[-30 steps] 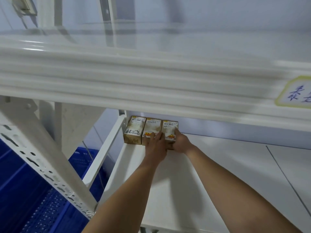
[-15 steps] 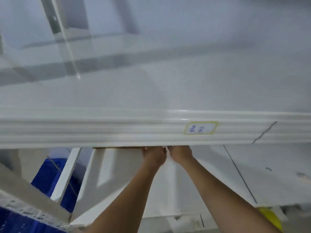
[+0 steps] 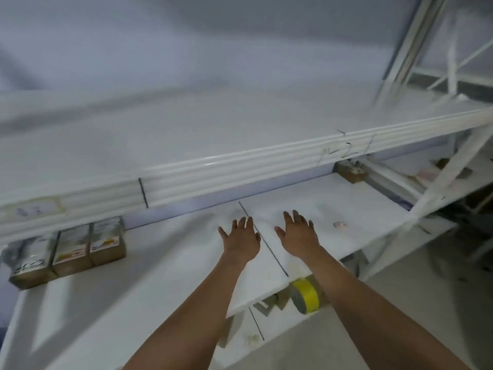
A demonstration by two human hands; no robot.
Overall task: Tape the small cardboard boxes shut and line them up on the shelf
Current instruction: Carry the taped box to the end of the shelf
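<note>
Reaching out over the shelf (image 3: 170, 289) with both hands empty: left hand (image 3: 241, 240) and right hand (image 3: 298, 237) side by side, palms down, fingers straight and spread, grasping nothing. Whether palms touch the board or hover just above it, cannot tell.

Three small cardboard boxes (image 3: 68, 256) at far left of the same shelf, touching in a row against the back, well apart from both hands. One more box (image 3: 350, 170) at the far right back corner, detail blurred. Yellow tape roll (image 3: 306, 293) below the shelf's front edge, under the right forearm.

Judged step: going for the next box. To do well: fetch the box, seal it, then slide it in flush beside the rightmost of the three, front faces level, without nudging the row.
</note>
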